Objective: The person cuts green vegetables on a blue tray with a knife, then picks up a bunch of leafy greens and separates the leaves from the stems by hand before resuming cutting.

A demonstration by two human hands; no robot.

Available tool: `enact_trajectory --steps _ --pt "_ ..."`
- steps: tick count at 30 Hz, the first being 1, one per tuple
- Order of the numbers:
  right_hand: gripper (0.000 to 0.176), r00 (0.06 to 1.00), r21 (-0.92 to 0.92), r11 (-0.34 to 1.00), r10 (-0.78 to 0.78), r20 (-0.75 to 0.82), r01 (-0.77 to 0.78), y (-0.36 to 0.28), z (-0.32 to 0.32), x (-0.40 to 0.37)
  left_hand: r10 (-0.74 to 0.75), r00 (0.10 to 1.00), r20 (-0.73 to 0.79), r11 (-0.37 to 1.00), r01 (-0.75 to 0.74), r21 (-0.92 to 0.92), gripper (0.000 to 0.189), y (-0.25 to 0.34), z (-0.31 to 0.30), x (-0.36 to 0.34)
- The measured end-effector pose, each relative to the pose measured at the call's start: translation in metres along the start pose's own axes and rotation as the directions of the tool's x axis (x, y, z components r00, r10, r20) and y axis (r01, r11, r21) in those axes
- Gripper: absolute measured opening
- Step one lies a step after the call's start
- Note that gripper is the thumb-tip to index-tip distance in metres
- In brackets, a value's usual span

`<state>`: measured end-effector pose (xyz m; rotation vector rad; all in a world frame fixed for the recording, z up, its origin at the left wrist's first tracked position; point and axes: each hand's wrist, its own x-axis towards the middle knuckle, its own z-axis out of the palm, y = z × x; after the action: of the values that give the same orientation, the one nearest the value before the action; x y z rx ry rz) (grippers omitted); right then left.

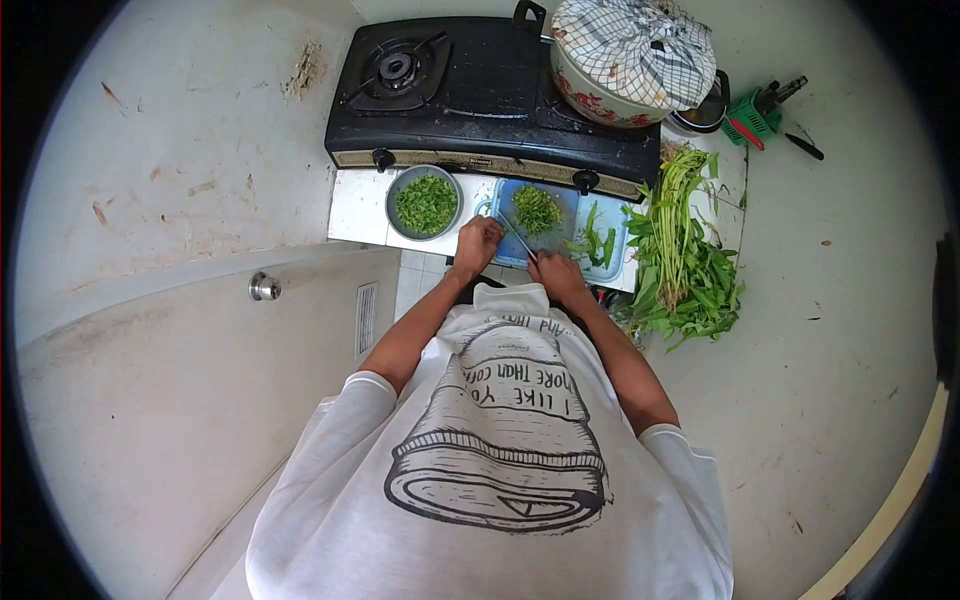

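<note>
My right hand [558,273] grips a knife [516,235], its blade slanting up and to the left over the blue cutting board [562,196]. Close to the blade tip, at the board's left edge, my left hand [480,242] is closed with fingers bent. What it holds, if anything, I cannot make out. A pile of finely chopped greens [536,210] sits on the board beyond the blade. To the right of it lie some loose long leaves [597,240]. Left of the board stands a grey bowl [391,213] with chopped greens [427,205] in it.
A large bunch of leafy greens [685,245] hangs over the counter's right end. Behind the board stands a black gas stove [490,90] bearing a floral pot [590,98] covered with a checked cloth [640,50]. A green utensil basket [752,115] is at the far right.
</note>
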<state>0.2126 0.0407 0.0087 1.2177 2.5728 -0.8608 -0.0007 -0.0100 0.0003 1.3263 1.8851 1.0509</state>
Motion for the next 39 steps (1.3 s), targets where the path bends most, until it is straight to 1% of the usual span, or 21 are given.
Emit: enact_trajectory --steps 3,7,9,13,16,19,22,25,27,31,34,37,39 --pt "0.038 1.0 0.026 0.999 -0.02 -0.01 0.021 -0.002 -0.003 0.0 0.004 1.0 0.011 0.999 -0.004 0.043 0.009 0.0 -0.001 0.0" --pt "0.038 0.998 0.027 0.998 -0.055 0.029 0.055 -0.004 -0.005 -0.002 0.026 1.0 0.001 0.996 -0.026 0.084 0.008 -0.001 -0.001 0.0" --pt "0.038 0.997 0.016 0.998 -0.055 0.046 0.054 -0.005 -0.006 -0.003 0.01 1.0 0.012 0.997 -0.011 0.079 0.007 -0.003 -0.001 0.001" --pt "0.038 0.996 0.018 0.996 -0.084 -0.001 0.084 -0.002 0.003 0.003 0.015 1.0 0.014 0.994 -0.016 0.11 0.006 -0.001 -0.001 0.0" --pt "0.038 0.997 0.001 0.997 -0.079 0.003 0.079 -0.003 0.004 0.004 0.03 1.0 0.005 0.996 -0.031 0.087 0.004 -0.002 0.0 -0.002" --pt "0.038 0.997 -0.009 0.997 -0.072 0.014 0.072 -0.003 0.003 0.003 0.013 0.999 0.032 0.996 -0.016 0.084 0.003 -0.004 -0.001 -0.003" --pt "0.038 0.998 -0.009 0.999 -0.053 0.015 0.053 0.002 0.005 0.001 -0.014 1.0 0.006 0.999 0.014 0.04 0.003 -0.003 0.002 -0.003" --pt "0.038 0.999 -0.005 0.999 -0.035 -0.004 0.035 0.002 0.006 0.001 0.021 1.0 0.002 0.999 -0.021 0.03 0.005 -0.006 0.002 -0.002" --pt "0.038 0.999 0.003 0.999 -0.045 -0.004 0.045 0.0 0.002 0.0 0.016 1.0 0.0 0.999 -0.016 0.05 0.005 -0.008 0.002 -0.001" --pt "0.039 0.997 0.032 0.998 -0.058 0.051 0.057 -0.005 -0.006 0.0 0.017 1.0 0.003 0.996 -0.017 0.087 0.006 -0.006 0.0 -0.001" --pt "0.041 0.995 0.044 0.997 -0.064 0.075 0.061 -0.006 -0.007 -0.001 -0.002 1.0 -0.024 0.999 0.003 0.037 0.007 -0.007 0.002 0.0" --pt "0.041 0.995 0.055 0.997 -0.062 0.076 0.058 -0.005 -0.006 0.0 0.031 0.999 -0.027 1.0 -0.031 0.001 0.007 -0.012 0.004 0.0" --pt "0.04 0.997 0.056 0.997 -0.055 0.06 0.052 -0.005 -0.003 0.003 -0.001 1.0 0.005 1.0 0.001 -0.004 0.006 -0.015 0.003 0.0"
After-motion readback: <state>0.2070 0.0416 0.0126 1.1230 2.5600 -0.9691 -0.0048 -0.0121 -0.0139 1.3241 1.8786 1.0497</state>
